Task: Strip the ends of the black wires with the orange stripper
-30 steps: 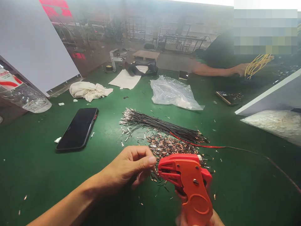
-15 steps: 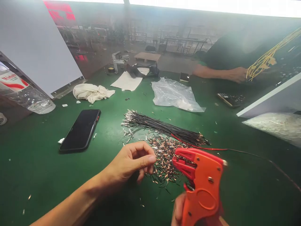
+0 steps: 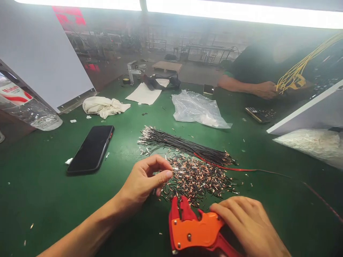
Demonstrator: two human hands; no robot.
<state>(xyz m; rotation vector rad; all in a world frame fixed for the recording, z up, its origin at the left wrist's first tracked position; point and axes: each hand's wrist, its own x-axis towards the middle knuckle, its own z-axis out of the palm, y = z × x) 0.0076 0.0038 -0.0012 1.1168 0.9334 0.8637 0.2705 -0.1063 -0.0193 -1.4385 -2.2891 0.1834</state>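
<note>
Left hand pinched, contents unclear; right hand, palm down, arched over orange wire stripper, grip unclear.

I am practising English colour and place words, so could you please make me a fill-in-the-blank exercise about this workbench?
1. The hand tool at the right hand has an orange body, but the colour of its jaws is ____.
2. In the picture, the large phone lies to the ____ of the black wire bundle.
3. The colour of the tabletop is ____.
4. The wires by the co-worker's hand are coloured ____.

Missing words: red; left; green; yellow.
</note>
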